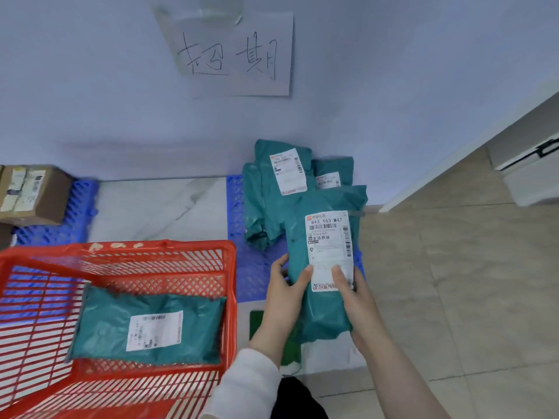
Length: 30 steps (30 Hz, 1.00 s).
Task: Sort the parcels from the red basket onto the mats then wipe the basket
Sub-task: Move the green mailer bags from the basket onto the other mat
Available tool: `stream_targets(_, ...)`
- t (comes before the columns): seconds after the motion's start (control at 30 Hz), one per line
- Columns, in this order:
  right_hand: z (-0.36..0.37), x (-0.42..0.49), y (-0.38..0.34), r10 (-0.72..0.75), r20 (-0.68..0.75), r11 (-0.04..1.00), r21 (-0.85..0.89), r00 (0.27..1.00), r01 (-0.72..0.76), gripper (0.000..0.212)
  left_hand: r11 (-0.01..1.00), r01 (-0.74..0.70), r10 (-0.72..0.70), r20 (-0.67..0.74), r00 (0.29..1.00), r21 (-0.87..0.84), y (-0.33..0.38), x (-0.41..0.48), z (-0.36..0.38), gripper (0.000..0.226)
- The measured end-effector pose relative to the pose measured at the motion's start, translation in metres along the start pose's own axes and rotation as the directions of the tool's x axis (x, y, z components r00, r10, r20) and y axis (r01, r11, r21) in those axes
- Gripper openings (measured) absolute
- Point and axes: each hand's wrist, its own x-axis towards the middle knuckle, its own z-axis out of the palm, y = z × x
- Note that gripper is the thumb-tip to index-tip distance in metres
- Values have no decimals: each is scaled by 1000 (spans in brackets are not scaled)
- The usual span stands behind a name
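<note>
I log red basket (231,297), lattice walls, lower left of frame. Teal parcel (145,325) inside, white label, black print. Held parcel (325,297) at centre right: teal, white label, black barcode. Teal stack (272,189) above it, white labels. I note blue grid mat (252,267) beneath; second blue mat (81,204) at left under brown carton (45,195). White paper sign (236,55), black handwriting, on pale lilac wall. Floor: beige tiles at right, white marble with grey veins between mats.

free: floor strip (157,207) between mats | blocked: teal parcel pile (278,189)

The left hand (287,290) and right hand (352,293) are held forward side by side, fingers curled closed, thumbs pressed on top, forearms extended.
</note>
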Motion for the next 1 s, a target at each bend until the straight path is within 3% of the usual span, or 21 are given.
stream_targets(0.3, -28, 103, -39, -29, -85, 999, 27, 996, 32, 13, 998, -39, 43, -66, 997, 53, 42, 81, 72, 55)
stream_targets(0.43, -38, 175, -48, -27, -78, 1000, -14, 997, 26, 20, 993, -40, 55, -126, 991, 115, 47, 132, 104, 55)
stream_targets(0.67, -45, 274, -50, -33, -28, 992, -123, 999, 29, 25, 910, -120, 195, -156, 968, 398, 42, 200, 127, 54)
stream_targets(1.0, -45, 298, -24, -116, -20, 937, -333, 993, 103, 21, 784, -190, 292, -81, 953, 591, 27, 214, 145, 49)
